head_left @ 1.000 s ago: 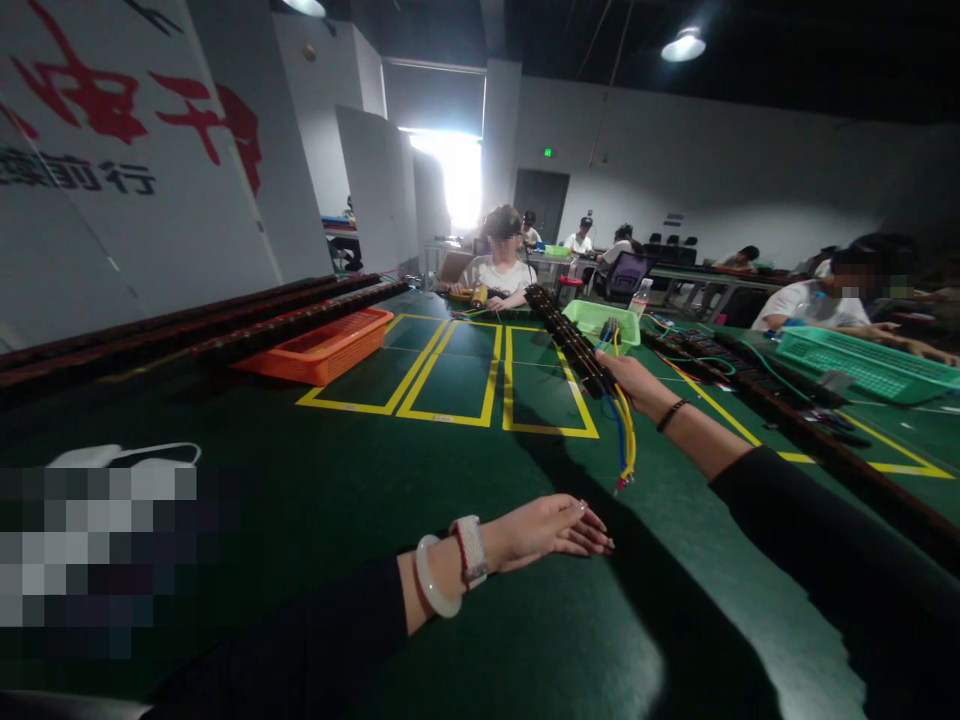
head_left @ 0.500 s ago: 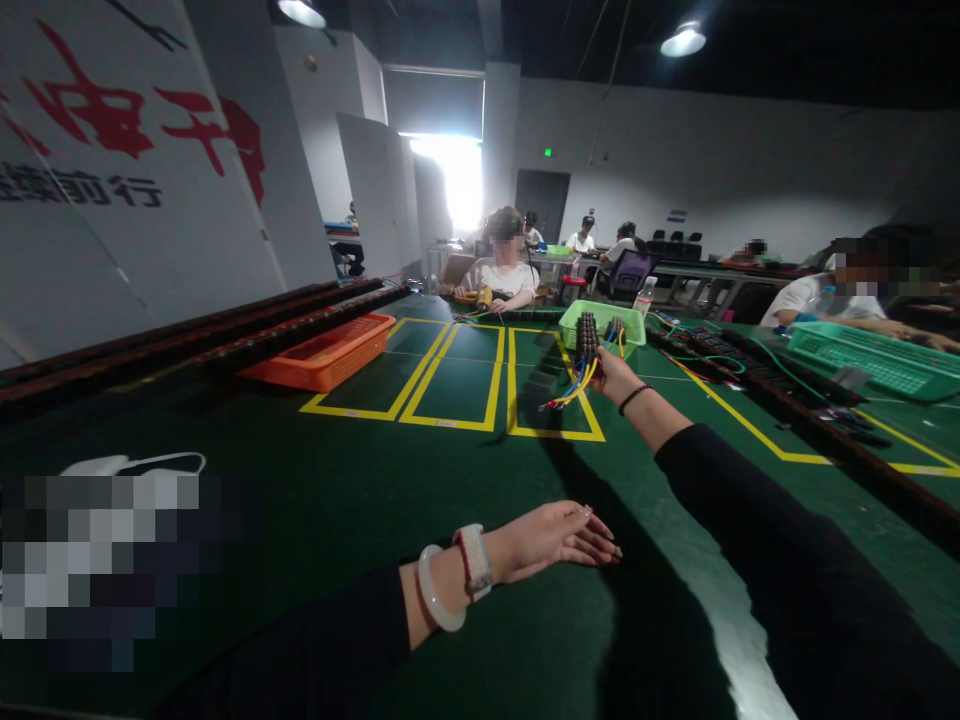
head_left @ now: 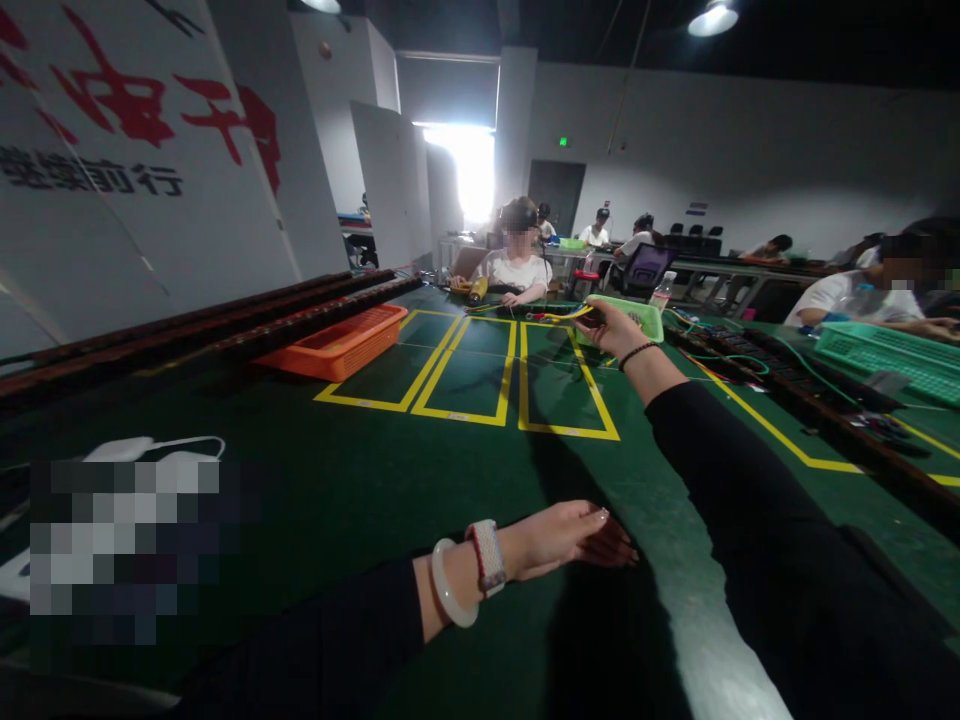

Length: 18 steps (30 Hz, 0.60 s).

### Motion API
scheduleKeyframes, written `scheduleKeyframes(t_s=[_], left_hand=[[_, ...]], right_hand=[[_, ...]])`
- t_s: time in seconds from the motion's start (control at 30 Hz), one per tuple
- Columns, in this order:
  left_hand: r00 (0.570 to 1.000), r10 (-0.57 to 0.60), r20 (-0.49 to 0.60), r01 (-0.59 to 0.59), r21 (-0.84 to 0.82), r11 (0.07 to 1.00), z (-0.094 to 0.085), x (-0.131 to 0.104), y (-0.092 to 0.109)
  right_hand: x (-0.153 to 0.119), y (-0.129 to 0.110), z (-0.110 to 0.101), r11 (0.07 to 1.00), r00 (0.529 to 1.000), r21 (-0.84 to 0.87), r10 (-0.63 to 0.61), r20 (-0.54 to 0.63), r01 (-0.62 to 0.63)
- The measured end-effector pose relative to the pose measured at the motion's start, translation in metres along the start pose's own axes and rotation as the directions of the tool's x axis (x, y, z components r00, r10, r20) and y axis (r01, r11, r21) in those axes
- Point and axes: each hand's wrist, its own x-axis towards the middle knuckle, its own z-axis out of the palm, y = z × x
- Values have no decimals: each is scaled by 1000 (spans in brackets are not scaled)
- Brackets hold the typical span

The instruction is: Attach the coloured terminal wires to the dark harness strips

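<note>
My right hand (head_left: pixel 611 333) reaches out beside the light green basket (head_left: pixel 646 318) and has its fingers closed on a bundle of yellow and blue wires (head_left: pixel 566 315). The wires stick out to the left of the fingers, and the far part of the bundle is hidden behind the hand. Low over the green table (head_left: pixel 375 500), my left hand (head_left: pixel 577 537) is open with its fingers stretched out and nothing in it. A watch band and a pale bangle are on that wrist.
An orange basket (head_left: pixel 349 345) stands at the left, beside long dark rails (head_left: pixel 300 310). Yellow tape frames (head_left: pixel 461 415) mark the table. At the right are a green basket (head_left: pixel 885 350), a rail with wires and a bottle (head_left: pixel 664 290). A person (head_left: pixel 517 265) sits opposite.
My right hand has turned and lifted slightly; the dark block with wires that stood up from it no longer shows upright. My left hand stays low. The view has shifted slightly.
</note>
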Motion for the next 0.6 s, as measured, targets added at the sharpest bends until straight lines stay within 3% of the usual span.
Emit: scheduleKeyframes(t_s=[0.2, 0.37, 0.6], left_hand=[[999, 6, 38, -5, -21, 1000, 1, 1, 1], [999, 3, 32, -2, -26, 1000, 1, 0, 1], [1000, -16, 12, 16, -45, 999, 3, -1, 4]], right_hand=[[16, 11, 8, 991, 996, -107, 84, -27, -87], [26, 18, -5, 993, 991, -91, 64, -114, -75], [30, 4, -28, 1000, 982, 15, 3, -191, 0]])
